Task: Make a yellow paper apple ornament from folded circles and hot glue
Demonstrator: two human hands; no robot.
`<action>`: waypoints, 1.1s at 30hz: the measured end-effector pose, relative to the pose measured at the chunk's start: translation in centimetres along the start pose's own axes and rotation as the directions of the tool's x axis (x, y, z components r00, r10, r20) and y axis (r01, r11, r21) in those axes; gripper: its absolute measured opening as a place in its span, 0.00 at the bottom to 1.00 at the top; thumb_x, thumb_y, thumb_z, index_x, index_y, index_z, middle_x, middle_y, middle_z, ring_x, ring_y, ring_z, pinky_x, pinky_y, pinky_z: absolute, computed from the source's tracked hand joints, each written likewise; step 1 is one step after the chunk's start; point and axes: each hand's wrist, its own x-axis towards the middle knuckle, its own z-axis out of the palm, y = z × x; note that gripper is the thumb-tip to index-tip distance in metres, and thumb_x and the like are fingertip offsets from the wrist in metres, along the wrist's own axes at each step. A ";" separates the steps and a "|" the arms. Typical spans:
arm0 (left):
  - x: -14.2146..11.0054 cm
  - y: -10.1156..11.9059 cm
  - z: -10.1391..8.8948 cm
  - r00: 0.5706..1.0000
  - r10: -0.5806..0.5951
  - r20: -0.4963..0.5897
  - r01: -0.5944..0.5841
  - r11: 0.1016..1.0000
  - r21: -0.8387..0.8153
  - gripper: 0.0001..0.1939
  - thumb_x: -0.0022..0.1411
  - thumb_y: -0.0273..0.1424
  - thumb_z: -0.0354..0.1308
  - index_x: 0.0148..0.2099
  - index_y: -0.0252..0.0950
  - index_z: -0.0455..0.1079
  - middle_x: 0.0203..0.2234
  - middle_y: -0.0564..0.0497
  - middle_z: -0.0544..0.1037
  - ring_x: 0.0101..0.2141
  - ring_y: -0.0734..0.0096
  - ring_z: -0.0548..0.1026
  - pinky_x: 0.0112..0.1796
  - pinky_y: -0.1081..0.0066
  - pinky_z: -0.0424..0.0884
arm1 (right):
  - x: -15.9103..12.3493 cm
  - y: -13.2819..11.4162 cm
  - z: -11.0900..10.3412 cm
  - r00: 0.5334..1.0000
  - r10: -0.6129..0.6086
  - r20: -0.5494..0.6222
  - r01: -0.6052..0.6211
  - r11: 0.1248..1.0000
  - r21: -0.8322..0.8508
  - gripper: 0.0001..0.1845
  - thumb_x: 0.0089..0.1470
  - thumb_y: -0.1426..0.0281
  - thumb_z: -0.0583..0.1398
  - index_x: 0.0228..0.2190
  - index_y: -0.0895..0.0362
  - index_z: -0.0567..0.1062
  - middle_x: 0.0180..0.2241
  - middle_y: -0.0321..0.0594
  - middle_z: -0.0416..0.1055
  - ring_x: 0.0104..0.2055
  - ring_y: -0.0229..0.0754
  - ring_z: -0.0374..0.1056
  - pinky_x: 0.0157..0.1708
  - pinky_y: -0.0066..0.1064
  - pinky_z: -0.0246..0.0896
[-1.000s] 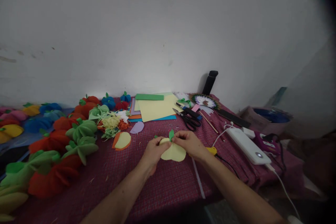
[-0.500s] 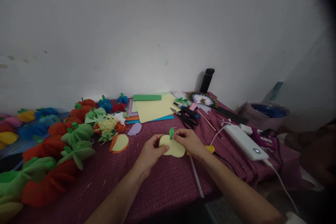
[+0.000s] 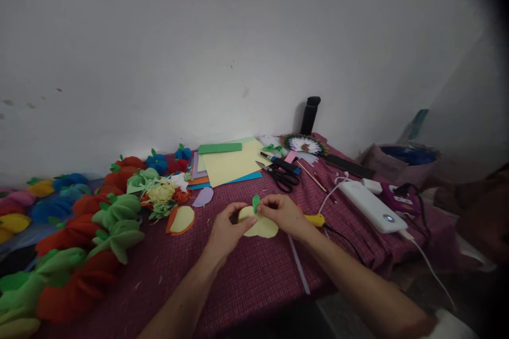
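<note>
Over the table's front part, my left hand (image 3: 229, 226) pinches the left edge of a pale yellow rounded cut-out (image 3: 262, 228) between thumb and fingers. My right hand (image 3: 283, 212) has its fingertips closed on a small green leaf-shaped piece (image 3: 255, 202), which stands upright at the top edge of the cut-out. Those fingers cover the lower end of the green piece, so I cannot tell whether it is attached. A yellow-bodied tool with a black cord (image 3: 316, 220) lies just beyond my right wrist. Left of my hands rest orange and yellow cut-outs (image 3: 183, 220) and a lilac one (image 3: 203, 197).
Rows of colourful pumpkin-like soft shapes (image 3: 119, 209) fill the left side. Behind my hands lie coloured sheets (image 3: 226, 164), black scissors (image 3: 281, 176) and a cutter knife (image 3: 284, 163). A white power bank (image 3: 371, 205) with cables sits right; a black bottle (image 3: 310, 115) stands behind.
The green piece has turned more upright at the cut-out's top edge. Both hands keep their hold and appear slightly further left as the view shifts.
</note>
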 end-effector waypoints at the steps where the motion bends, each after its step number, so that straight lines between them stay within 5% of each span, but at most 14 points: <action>1: 0.0 0.0 0.0 1.000 -0.014 0.012 0.014 1.000 0.001 0.19 0.44 0.34 0.63 0.39 0.33 0.67 0.28 0.51 0.73 0.29 0.73 0.70 0.31 0.72 0.67 | 0.0 -0.1 0.1 1.000 0.002 0.001 -0.002 1.000 0.001 0.09 0.44 0.67 0.58 0.24 0.60 0.73 0.20 0.33 0.65 0.20 0.31 0.58 0.18 0.22 0.51; 9: -0.3 0.3 0.3 0.985 -0.173 0.023 0.174 0.982 -0.074 0.16 0.42 0.36 0.64 0.32 0.31 0.68 0.21 0.54 0.72 0.21 0.77 0.68 0.24 0.76 0.63 | -0.3 -0.6 0.6 1.000 0.003 0.025 -0.003 1.000 0.011 0.08 0.44 0.68 0.58 0.24 0.60 0.73 0.20 0.33 0.65 0.20 0.31 0.58 0.19 0.22 0.52; 33: -0.4 0.2 0.5 0.981 -0.191 -0.032 0.189 0.981 -0.047 0.15 0.40 0.38 0.64 0.25 0.31 0.69 0.16 0.54 0.71 0.17 0.77 0.67 0.19 0.77 0.60 | 0.1 -0.1 0.2 0.985 0.018 0.171 -0.007 0.998 -0.066 0.10 0.46 0.66 0.57 0.24 0.60 0.73 0.17 0.32 0.65 0.17 0.30 0.55 0.17 0.22 0.49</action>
